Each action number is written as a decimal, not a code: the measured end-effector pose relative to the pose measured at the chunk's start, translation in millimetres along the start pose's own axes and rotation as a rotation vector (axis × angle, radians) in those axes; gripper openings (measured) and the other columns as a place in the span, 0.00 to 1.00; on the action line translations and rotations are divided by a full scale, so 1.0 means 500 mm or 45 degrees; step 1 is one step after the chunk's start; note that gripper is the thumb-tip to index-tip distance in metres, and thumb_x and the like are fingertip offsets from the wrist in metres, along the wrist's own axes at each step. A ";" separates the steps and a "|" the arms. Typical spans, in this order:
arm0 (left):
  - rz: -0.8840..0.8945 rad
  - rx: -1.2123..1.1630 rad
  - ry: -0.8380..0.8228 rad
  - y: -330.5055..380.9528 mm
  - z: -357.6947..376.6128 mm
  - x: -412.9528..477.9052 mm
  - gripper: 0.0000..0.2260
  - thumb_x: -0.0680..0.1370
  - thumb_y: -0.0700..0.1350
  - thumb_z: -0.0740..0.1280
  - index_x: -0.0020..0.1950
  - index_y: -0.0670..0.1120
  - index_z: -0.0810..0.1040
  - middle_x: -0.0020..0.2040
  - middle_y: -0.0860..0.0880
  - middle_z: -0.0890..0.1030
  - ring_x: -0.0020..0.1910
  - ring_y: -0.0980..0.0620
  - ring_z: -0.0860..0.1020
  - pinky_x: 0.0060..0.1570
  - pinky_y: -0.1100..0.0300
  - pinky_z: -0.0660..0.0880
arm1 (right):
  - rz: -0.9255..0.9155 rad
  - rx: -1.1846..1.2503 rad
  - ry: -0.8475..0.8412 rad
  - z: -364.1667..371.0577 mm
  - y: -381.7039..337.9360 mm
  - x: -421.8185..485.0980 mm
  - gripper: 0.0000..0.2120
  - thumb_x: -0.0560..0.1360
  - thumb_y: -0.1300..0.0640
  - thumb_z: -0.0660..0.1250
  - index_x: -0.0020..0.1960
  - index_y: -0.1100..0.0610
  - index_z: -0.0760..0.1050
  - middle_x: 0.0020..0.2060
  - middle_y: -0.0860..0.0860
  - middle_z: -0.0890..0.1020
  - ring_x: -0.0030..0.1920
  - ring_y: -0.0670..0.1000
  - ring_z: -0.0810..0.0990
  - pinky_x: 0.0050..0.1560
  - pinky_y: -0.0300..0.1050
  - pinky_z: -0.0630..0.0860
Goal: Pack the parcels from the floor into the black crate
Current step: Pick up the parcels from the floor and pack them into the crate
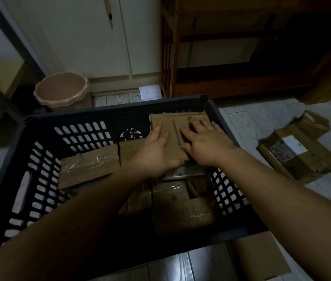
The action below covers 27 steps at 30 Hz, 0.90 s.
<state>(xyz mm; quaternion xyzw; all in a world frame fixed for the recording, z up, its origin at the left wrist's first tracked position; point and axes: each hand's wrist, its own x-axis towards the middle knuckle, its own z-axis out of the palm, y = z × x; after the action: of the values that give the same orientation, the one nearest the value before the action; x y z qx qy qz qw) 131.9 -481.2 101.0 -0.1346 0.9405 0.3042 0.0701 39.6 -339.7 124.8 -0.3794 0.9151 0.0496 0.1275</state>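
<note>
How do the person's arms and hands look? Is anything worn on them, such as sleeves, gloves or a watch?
The left forearm and the right forearm are bare up to the frame edge; no sleeve shows. The left hand and the right hand wear no gloves, and no watch, ring or bracelet is visible. The nails look short.

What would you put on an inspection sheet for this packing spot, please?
Surface: pale wood-pattern floor, dimly lit.
Job's things: black crate holds several packed parcels; the top parcel lies at its far right corner; loose parcels wait on the floor to the right.
Clutter: cardboard box by the crate's near side.
Hands: left hand and right hand both rest on the top parcel, fingers straight.
Cables: nothing seen.
Surroundings: pink bin, white cupboard, wooden shelf.
</note>
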 end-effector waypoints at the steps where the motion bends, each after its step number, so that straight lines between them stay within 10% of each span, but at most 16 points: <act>1: -0.008 0.023 -0.011 -0.001 0.006 0.000 0.46 0.71 0.59 0.70 0.78 0.49 0.45 0.77 0.55 0.37 0.77 0.50 0.45 0.76 0.51 0.51 | 0.021 0.036 0.002 0.005 0.002 0.005 0.27 0.82 0.43 0.48 0.78 0.49 0.49 0.78 0.55 0.49 0.77 0.58 0.46 0.74 0.54 0.44; 10: -0.202 0.143 -0.340 0.046 -0.139 -0.024 0.36 0.77 0.62 0.59 0.77 0.56 0.42 0.78 0.51 0.37 0.76 0.43 0.38 0.74 0.41 0.44 | 0.119 0.226 -0.107 -0.050 0.000 -0.020 0.27 0.81 0.43 0.48 0.78 0.49 0.48 0.78 0.55 0.49 0.77 0.58 0.46 0.74 0.56 0.46; 18: -0.384 0.238 -0.373 0.189 -0.458 -0.245 0.31 0.79 0.53 0.60 0.78 0.47 0.51 0.78 0.44 0.50 0.76 0.40 0.48 0.74 0.44 0.49 | 0.132 0.200 -0.465 -0.389 0.003 -0.262 0.26 0.81 0.41 0.47 0.74 0.52 0.60 0.74 0.59 0.61 0.73 0.59 0.59 0.72 0.55 0.57; 23: -0.474 0.141 -0.458 0.356 -0.666 -0.464 0.43 0.66 0.70 0.55 0.76 0.49 0.55 0.75 0.45 0.58 0.73 0.43 0.58 0.72 0.51 0.57 | 0.177 0.394 -0.586 -0.643 -0.004 -0.439 0.25 0.81 0.40 0.48 0.68 0.53 0.68 0.64 0.58 0.72 0.62 0.57 0.71 0.63 0.49 0.68; 27: -0.493 0.138 -0.373 0.474 -0.779 -0.613 0.32 0.77 0.55 0.64 0.77 0.54 0.53 0.75 0.45 0.57 0.72 0.42 0.58 0.71 0.49 0.58 | 0.138 0.366 -0.555 -0.821 -0.005 -0.565 0.26 0.81 0.40 0.51 0.73 0.53 0.62 0.69 0.57 0.68 0.67 0.57 0.68 0.65 0.50 0.66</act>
<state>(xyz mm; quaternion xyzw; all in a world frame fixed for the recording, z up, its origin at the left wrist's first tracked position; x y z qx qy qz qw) 334.5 -462.6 611.3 -0.2627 0.8919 0.2505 0.2698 152.9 -225.8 596.5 -0.2882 0.8826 0.0066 0.3714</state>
